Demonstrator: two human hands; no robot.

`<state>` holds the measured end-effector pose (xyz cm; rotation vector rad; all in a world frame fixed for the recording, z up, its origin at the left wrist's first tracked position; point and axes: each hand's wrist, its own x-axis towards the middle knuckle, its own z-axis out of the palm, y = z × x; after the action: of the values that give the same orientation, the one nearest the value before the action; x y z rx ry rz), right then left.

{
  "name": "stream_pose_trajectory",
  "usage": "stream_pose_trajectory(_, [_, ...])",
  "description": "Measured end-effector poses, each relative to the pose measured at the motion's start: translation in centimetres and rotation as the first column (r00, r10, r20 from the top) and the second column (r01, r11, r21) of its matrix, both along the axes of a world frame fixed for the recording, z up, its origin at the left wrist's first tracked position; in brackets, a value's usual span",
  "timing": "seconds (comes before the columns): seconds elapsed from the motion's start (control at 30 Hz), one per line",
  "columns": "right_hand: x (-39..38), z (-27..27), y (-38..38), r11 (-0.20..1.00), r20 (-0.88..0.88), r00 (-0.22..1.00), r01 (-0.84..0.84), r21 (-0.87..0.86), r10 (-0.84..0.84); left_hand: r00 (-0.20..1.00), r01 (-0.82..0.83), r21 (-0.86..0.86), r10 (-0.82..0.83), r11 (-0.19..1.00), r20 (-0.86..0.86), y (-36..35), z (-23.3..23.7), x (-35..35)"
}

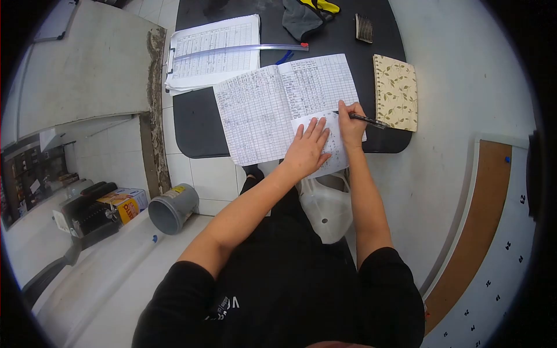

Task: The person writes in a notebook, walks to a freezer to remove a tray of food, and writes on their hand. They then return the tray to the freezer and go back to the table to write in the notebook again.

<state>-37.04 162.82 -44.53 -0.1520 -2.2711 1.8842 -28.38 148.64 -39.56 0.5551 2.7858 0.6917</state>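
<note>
My left hand (pixel 307 149) lies with its fingers spread on a loose white sheet (pixel 331 139) covered in handwriting. That sheet rests over the lower right part of an open gridded notebook (pixel 255 116). In my right hand (pixel 351 124) is a black pen (pixel 366 120), its tip at the top edge of the sheet. To the right of my right hand lies a spiral notebook (pixel 396 93) with a leaf-patterned cover. Behind the open notebook a clear ruler (pixel 243 50) crosses a clipboard of papers (pixel 216 66), and a blue pen (pixel 285 57) lies near the ruler's end.
A grey and yellow cloth item (pixel 301 18) and a dark ridged object (pixel 364 28) lie at the back of the black table (pixel 194 130). A white plastic chair (pixel 328 211) stands below its front edge. A grey bucket (pixel 173 209) is at the left, and a numbered board (pixel 493 272) at the right.
</note>
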Motion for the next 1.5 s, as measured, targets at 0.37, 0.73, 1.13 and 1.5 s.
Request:
stream_pose_trajectory(0.37, [0.0, 0.8, -0.1, 0.998, -0.033, 0.999, -0.027, 0.053, 0.029, 1.0, 0.003, -0.007, -0.003, 1.0, -0.019, 0.1, 0.2, -0.2])
stream_pose_trajectory(0.73, [-1.1, 0.9, -0.6, 0.953, -0.008, 0.981, -0.187, 0.237, 0.194, 1.0, 0.014, -0.004, -0.014, 1.0, -0.017, -0.1, 0.1, -0.1])
stream_pose_trajectory(1.13, [-1.1, 1.2, -0.9, 0.926, 0.018, 0.973, -0.226, 0.304, 0.232, 1.0, -0.012, 0.017, 0.013, 1.0, -0.017, 0.1, 0.1, -0.1])
stream_pose_trajectory(1.5, [-1.5, 0.8, -0.3, 0.953, 0.009, 0.975, -0.219, 0.209, 0.222, 0.999, -0.003, 0.01, 0.004, 1.0, -0.035, 0.1, 0.0, 0.1])
